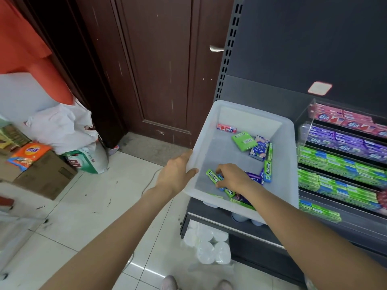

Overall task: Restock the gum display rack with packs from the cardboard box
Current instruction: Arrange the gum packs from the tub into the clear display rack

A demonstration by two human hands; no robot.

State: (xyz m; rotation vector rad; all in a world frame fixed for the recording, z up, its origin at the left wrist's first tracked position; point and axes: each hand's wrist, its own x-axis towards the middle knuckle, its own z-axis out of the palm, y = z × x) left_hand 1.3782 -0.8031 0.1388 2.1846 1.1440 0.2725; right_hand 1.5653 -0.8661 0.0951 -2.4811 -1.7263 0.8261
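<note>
The right hand [232, 176] is down inside the white plastic bin [247, 114], fingers curled over a green Doublemint pack [212, 176] that lies flat on the bin floor. Whether the fingers have closed fully on it I cannot tell; they cover its near end and touch it. The pack's long axis runs diagonally, from its far-left end down toward the wrist, so it lies roughly in line with the forearm. A 2nd green pack [230, 192] lies just under the heel of the same hand.

The left hand [178, 172] grips the bin's left rim, thumb over the edge and fingers underneath, steadying it on the shelf ledge.

The gum display rack [339, 164] stands to the right of the right hand, its tiers sloping toward the person. The green tiers sit directly right of that hand and lower than the pink and purple ones. The right hand is clearly the nearer one, so a lift out of the bin and a sweep rightward, with the pack turned to match the rows, looks like the likely next move.
</note>
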